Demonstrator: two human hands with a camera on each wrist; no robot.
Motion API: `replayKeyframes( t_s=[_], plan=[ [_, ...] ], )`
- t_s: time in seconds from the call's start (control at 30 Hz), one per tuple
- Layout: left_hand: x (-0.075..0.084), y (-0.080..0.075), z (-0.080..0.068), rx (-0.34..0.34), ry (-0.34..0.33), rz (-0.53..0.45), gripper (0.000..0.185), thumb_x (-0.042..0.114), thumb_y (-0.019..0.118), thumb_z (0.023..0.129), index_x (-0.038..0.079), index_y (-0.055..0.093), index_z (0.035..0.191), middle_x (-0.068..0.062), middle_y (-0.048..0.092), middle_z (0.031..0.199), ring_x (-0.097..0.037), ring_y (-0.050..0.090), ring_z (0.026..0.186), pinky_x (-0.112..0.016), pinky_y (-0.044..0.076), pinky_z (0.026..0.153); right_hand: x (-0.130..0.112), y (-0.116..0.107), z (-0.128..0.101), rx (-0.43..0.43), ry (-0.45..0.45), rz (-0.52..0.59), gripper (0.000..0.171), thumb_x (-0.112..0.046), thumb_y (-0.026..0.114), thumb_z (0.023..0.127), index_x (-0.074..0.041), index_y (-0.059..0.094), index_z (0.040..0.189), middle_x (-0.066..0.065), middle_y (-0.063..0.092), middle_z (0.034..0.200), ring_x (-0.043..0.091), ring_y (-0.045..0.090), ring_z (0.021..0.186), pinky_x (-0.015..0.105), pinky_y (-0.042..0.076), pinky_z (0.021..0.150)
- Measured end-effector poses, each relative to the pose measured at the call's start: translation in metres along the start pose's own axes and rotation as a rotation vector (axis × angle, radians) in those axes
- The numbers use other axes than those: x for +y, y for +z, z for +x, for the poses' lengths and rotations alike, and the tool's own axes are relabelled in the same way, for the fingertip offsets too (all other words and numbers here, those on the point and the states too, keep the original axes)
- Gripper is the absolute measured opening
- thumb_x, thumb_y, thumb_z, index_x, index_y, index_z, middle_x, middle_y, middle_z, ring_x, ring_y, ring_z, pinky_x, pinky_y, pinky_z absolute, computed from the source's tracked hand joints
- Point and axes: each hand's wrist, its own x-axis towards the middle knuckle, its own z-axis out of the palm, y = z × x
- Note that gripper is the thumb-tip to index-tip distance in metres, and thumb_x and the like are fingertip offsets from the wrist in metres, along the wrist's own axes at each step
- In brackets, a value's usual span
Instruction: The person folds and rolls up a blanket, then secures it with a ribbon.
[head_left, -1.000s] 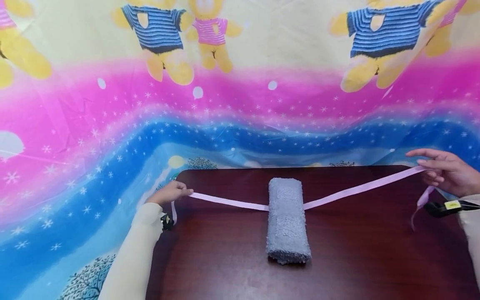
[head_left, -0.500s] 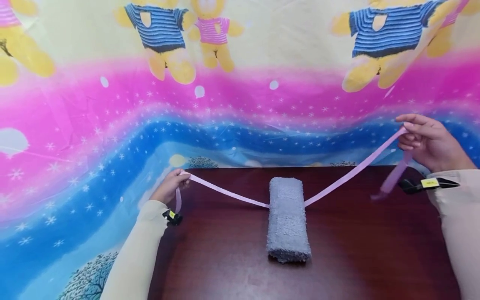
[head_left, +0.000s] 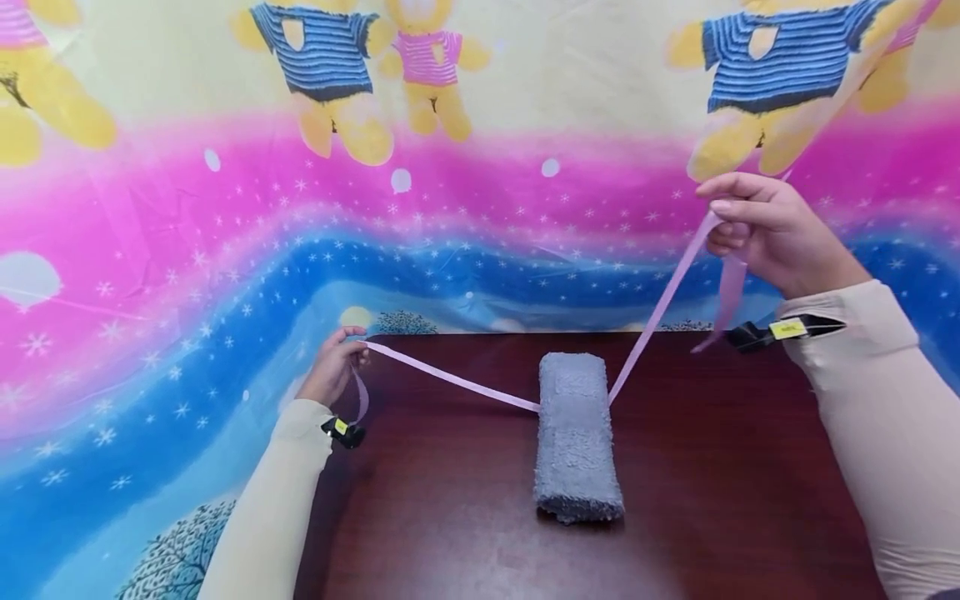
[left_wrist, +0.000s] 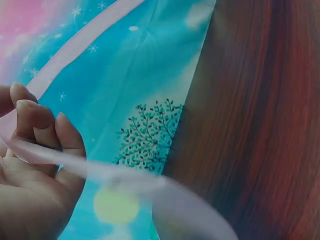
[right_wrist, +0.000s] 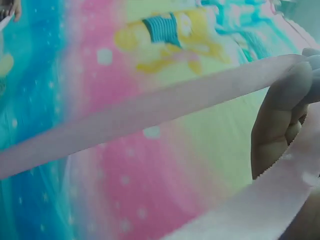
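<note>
A folded grey towel (head_left: 576,437) lies lengthwise on the dark table, seen in the head view. From under it a pink ribbon (head_left: 453,382) comes out on both sides. My left hand (head_left: 332,365) pinches the ribbon's left part low over the table's far left corner, and a short tail hangs below the fingers. Raised higher at the right, my right hand (head_left: 776,229) pinches the other part between thumb and fingers, with a loose tail dangling. Both wrist views show the ribbon running through the fingers; the towel is out of sight there.
The dark red-brown wooden table (head_left: 450,517) has its far edge just behind the towel. Behind it hangs a printed cloth (head_left: 480,192) with bears and snowflakes. Each wrist carries a black strap-on camera with a yellow label.
My right hand has risen and moved left toward the towel, steepening the right ribbon part. The left hand has lifted slightly with its end. The towel stays in place.
</note>
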Motion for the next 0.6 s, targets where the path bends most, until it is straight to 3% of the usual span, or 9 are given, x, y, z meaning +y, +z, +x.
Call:
replayKeyframes(
  t_s=[0.13, 0.33, 0.5, 0.6],
  plan=[
    [0.001, -0.005, -0.004, -0.055, 0.026, -0.042, 0.016, -0.003, 0.046, 0.098, 0.004, 0.060, 0.093, -0.004, 0.057, 0.079, -0.014, 0.054, 0.068, -0.028, 0.049, 0.068, 0.006, 0.018, 0.020, -0.055, 0.008, -0.025, 0.027, 0.003, 0.039, 0.102, 0.007, 0.059, 0.120, 0.010, 0.036, 0.067, 0.022, 0.028, 0.059, 0.030, 0.037, 0.057],
    [0.008, -0.002, -0.009, -0.118, 0.143, -0.177, 0.029, 0.001, 0.040, 0.101, 0.001, 0.066, 0.088, -0.006, 0.062, 0.079, -0.017, 0.056, 0.068, -0.029, 0.050, 0.070, 0.022, 0.044, 0.042, -0.132, 0.040, -0.036, 0.025, 0.001, 0.044, 0.101, 0.001, 0.064, 0.116, 0.009, 0.043, 0.067, 0.022, 0.032, 0.059, 0.030, 0.040, 0.058],
    [0.019, 0.001, -0.013, -0.142, 0.190, -0.229, 0.034, -0.002, 0.037, 0.101, 0.000, 0.067, 0.085, -0.008, 0.063, 0.078, -0.018, 0.058, 0.067, -0.029, 0.052, 0.069, 0.043, 0.075, 0.061, -0.117, 0.094, -0.099, 0.020, 0.004, 0.051, 0.098, 0.003, 0.066, 0.111, 0.011, 0.057, 0.073, 0.020, 0.050, 0.063, 0.034, 0.051, 0.068],
    [0.024, 0.000, -0.015, -0.126, 0.185, -0.191, 0.030, -0.002, 0.038, 0.101, 0.001, 0.065, 0.088, -0.008, 0.063, 0.079, -0.017, 0.058, 0.067, -0.028, 0.052, 0.068, 0.056, 0.097, 0.071, -0.129, 0.147, -0.144, 0.018, 0.005, 0.055, 0.095, 0.002, 0.067, 0.108, 0.012, 0.064, 0.079, 0.021, 0.060, 0.070, 0.037, 0.054, 0.074]
  ],
)
